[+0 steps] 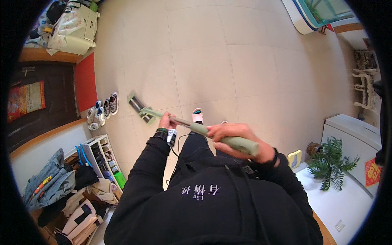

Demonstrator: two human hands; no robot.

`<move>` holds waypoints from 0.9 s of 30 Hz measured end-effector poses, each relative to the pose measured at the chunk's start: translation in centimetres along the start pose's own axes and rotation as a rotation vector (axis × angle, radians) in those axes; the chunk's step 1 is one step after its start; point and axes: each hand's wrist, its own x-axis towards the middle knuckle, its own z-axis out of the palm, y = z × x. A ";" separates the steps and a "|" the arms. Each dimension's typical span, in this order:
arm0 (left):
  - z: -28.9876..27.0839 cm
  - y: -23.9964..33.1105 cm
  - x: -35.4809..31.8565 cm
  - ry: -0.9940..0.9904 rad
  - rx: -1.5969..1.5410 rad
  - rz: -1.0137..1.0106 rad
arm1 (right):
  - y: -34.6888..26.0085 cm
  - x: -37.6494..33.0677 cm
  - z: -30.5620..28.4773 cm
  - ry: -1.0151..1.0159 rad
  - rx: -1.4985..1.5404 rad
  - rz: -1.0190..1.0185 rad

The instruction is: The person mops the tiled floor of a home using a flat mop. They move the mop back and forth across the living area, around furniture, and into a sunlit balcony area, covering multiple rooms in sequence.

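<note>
Person in black hoodie (212,204) standing on pale floor tiles (204,69), gripping a mop (199,129) with both hands. It slants across centre frame, handle end right of centre, mop head (136,104) on the floor left of centre, slightly blurred. Right hand (241,132): fingers clamped round the thick green grip. Left hand (166,121): fingers closed round the shaft, nearer the head. Shoes (113,103) paired left of the head, near red mat (85,83), upper left. Leafy plant (332,163), lower right.
</note>
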 end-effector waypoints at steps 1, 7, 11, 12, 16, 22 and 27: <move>-1.3 1.6 1.2 0.121 -0.004 -0.050 | 1.0 1.1 0.8 0.005 0.043 0.008; 5.3 1.7 6.0 -0.158 0.054 -0.206 | 0.6 -1.1 -2.6 0.291 0.000 0.220; 16.2 -3.9 4.9 -0.306 0.295 -0.220 | -4.5 -6.2 -5.0 0.559 -0.144 0.317; 18.7 -5.7 4.0 -0.317 0.378 -0.223 | -5.9 -7.6 -5.3 0.590 -0.189 0.330; 26.8 -12.9 -0.2 -0.496 0.594 -0.307 | -10.9 -12.1 -3.9 0.892 -0.337 0.397; 30.3 -16.1 -4.7 -0.572 0.641 -0.454 | -14.0 -14.4 -2.7 1.117 -0.511 0.406; 26.7 -13.3 -6.9 -0.470 0.497 -0.367 | -13.9 -14.6 -3.4 1.069 -0.383 0.284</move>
